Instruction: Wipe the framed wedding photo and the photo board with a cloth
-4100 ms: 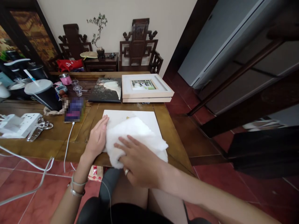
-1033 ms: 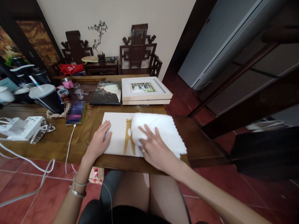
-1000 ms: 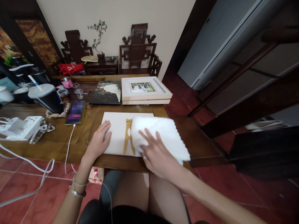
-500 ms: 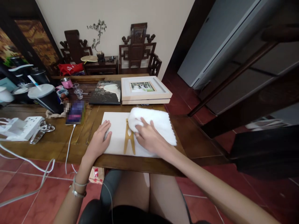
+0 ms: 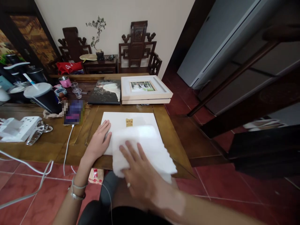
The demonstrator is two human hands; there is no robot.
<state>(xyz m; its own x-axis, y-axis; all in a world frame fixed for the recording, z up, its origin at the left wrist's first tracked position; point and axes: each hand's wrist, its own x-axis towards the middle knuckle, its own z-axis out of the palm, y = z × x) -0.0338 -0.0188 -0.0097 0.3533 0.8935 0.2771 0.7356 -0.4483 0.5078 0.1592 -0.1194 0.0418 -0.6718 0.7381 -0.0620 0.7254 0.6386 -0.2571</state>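
A white flat panel (image 5: 142, 117) lies on the wooden table in front of me. The top of a gold-coloured piece (image 5: 129, 122) shows on it; its lower legs are hidden under a white fluffy cloth (image 5: 150, 137). My left hand (image 5: 99, 139) rests flat on the panel's left edge, fingers stretched out. My right hand (image 5: 140, 172), slightly blurred, has the cloth under its spread fingers, with the thumb near the cloth's lower edge. The cloth covers the panel's near part and reaches past the table's front edge above my lap.
Behind the panel are a pale photo frame (image 5: 146, 97) and a dark picture panel (image 5: 103, 93). To the left stand a phone (image 5: 73, 112) on a white cable, a lidded drink cup (image 5: 44, 98), a white power strip (image 5: 28, 129) and small clear cups (image 5: 77, 92).
My right hand has pulled the cloth toward me over the panel, covering the gold piece's legs and baring the panel's far right part. My left hand keeps its place.
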